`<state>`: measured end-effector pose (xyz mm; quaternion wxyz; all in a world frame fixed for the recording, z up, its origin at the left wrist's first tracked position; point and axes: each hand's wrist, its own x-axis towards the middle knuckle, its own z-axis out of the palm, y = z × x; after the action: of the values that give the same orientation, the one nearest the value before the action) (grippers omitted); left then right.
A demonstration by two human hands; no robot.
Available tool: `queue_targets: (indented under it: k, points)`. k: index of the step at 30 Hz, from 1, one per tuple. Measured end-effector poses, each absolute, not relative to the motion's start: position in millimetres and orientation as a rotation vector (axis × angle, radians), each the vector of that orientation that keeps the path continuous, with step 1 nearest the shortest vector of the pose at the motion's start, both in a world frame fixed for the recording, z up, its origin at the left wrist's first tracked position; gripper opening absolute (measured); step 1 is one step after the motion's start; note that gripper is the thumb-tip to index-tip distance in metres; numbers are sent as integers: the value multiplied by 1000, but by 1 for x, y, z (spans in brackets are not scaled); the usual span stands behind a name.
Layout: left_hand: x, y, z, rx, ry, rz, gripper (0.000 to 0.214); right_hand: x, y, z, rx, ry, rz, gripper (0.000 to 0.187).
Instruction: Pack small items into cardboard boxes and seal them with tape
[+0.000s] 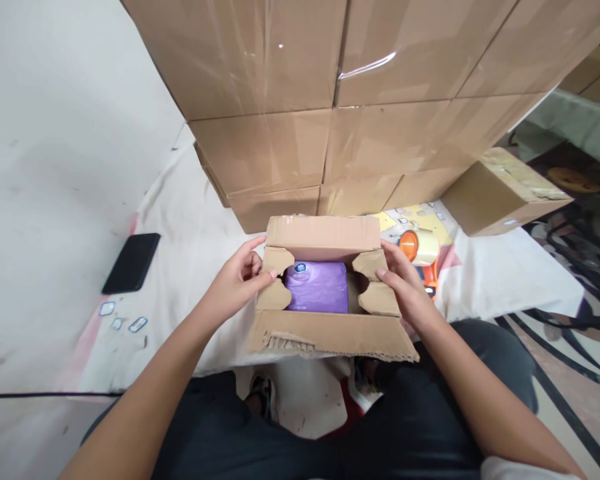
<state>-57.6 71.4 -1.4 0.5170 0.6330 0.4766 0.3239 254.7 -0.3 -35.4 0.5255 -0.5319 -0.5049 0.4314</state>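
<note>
An open cardboard box (333, 333) stands at the near edge of the covered table, its long flaps spread to front and back. Both short end flaps are folded inward, each with a cut-out. Between them shows a purple plastic-wrapped pack (317, 287) with a small blue label, lying inside the box. My left hand (245, 270) grips the left end flaps, thumb on top and index finger stretched along the box's back corner. At the opposite end, my right hand (403, 277) holds the right flaps, thumb over them; its other fingers are partly hidden behind the side.
A tall stack of taped cartons (280, 153) rises directly behind the box. A tape dispenser (423, 257) with an orange body lies beside my right hand. A black phone (131, 263) is at the left near the wall, and another carton (500, 193) sits at the right.
</note>
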Motion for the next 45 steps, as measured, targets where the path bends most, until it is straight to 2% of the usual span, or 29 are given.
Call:
queue_targets:
  k: [5,8,12,15,19,27,30,35,42,45]
  points:
    - [-58,72,2,1340,1069,739,67,258,0,-40,-1219,-1247,863,48]
    - [-62,76,-4,1318,1015,765,50,264,-1,-35,-1145,-1416,751,31]
    - [-70,85,-12,1440,955,872,27,282,-3,-23,-1184,-1777,657,32]
    - [-71,86,-12,1512,1004,871,28,297,-7,-16,-1174,-2026,744,51]
    - [-64,81,-6,1560,1109,793,31,304,-15,-14,-1219,-2169,841,98]
    - [-58,77,-3,1601,1148,786,34,289,-29,-7,-1315,-2184,954,149]
    - [-57,75,-1,1578,1180,786,35,280,-35,1,-1407,-2166,870,159]
    - [-57,73,2,1551,1235,815,32,271,-40,6,-1412,-2174,713,148]
    - [-59,68,1,1514,1200,734,21,277,-31,-4,-1305,-2028,852,106]
    - [-61,64,4,1572,1214,714,14,275,-29,-5,-1362,-1971,863,96]
